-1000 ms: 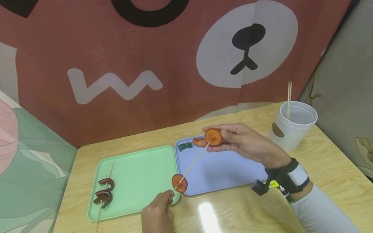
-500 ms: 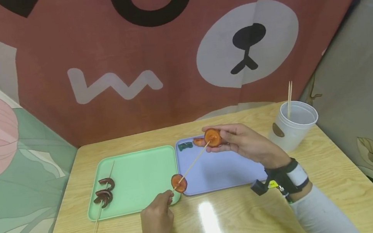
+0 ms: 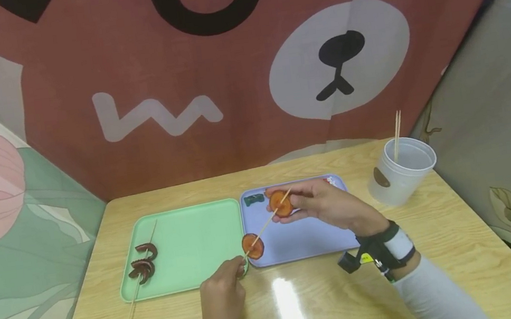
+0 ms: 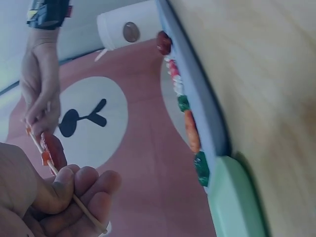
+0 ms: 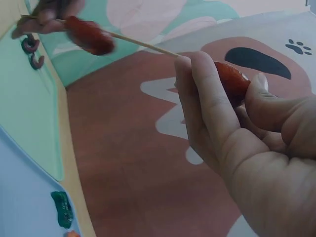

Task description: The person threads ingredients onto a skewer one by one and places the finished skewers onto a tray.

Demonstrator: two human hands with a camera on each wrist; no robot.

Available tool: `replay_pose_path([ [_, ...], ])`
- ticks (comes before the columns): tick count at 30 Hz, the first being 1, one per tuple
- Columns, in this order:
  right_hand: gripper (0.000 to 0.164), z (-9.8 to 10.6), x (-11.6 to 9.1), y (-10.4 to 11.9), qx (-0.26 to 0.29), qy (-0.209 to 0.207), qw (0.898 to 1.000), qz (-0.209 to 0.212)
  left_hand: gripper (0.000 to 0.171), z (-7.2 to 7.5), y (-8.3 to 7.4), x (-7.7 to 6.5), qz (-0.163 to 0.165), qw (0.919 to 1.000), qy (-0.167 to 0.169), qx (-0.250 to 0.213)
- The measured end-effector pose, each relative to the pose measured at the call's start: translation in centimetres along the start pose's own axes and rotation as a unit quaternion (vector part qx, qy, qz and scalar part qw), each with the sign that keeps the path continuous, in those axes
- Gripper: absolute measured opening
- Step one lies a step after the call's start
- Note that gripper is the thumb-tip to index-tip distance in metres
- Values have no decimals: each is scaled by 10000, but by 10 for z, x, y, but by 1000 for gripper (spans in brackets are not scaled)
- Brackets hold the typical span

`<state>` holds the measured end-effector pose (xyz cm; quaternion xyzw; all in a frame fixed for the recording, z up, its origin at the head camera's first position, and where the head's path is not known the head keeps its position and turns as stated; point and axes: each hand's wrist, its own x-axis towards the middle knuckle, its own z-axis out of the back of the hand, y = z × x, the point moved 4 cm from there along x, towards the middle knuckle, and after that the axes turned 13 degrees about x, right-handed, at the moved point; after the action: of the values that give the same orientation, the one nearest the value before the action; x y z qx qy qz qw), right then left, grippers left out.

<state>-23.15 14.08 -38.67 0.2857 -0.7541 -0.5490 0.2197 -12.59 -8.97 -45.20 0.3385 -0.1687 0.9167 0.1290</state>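
Observation:
My left hand (image 3: 222,296) pinches a thin wooden skewer (image 3: 264,227) near its lower end. Just above those fingers, a round reddish-brown slice (image 3: 249,244) with an orange face is threaded on it. My right hand (image 3: 333,206) holds a second, similar slice (image 3: 285,210) by its edge between thumb and fingers. The skewer's tip crosses this slice's face and shows past its upper edge; whether it pierces the slice, I cannot tell. In the right wrist view, the fingers (image 5: 210,94) hide the tip, and the threaded slice (image 5: 90,35) hangs by the left hand.
A green tray (image 3: 198,241) at left bears another skewer with dark brown curled pieces (image 3: 142,272). On the purple tray (image 3: 295,245) lie a green piece (image 3: 254,199), an orange piece (image 4: 191,131) and other small pieces. A white cup (image 3: 392,185) with skewers stands at right.
My right hand has moved left and down with its slice. The left hand has shifted slightly right. The skewer's tip now shows beyond the slice's upper edge; before, it ended at the face.

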Motion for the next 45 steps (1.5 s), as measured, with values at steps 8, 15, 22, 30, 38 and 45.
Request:
replay_pose_path([
  [8,37,-15,8,-20,-118,-93,9984,-544,31,5,-8,9,-50,9999,-111,-101],
  [15,36,-13,12,-28,-439,29,9982,-407,42,6,-3,8,170,9998,118,-22],
  [22,35,68,-6,-23,-4620,-1919,8649,-404,32,12,19,3,523,9981,181,258],
  [30,46,132,-41,-68,-5908,-2199,7696,-1017,25,20,41,-5,714,9961,126,507],
  [38,38,135,-47,-80,-5653,-2345,7898,-403,22,21,44,-5,788,9953,227,515],
  [45,49,132,-47,-54,-4214,-2702,8649,372,24,16,41,-6,598,9972,191,412],
])
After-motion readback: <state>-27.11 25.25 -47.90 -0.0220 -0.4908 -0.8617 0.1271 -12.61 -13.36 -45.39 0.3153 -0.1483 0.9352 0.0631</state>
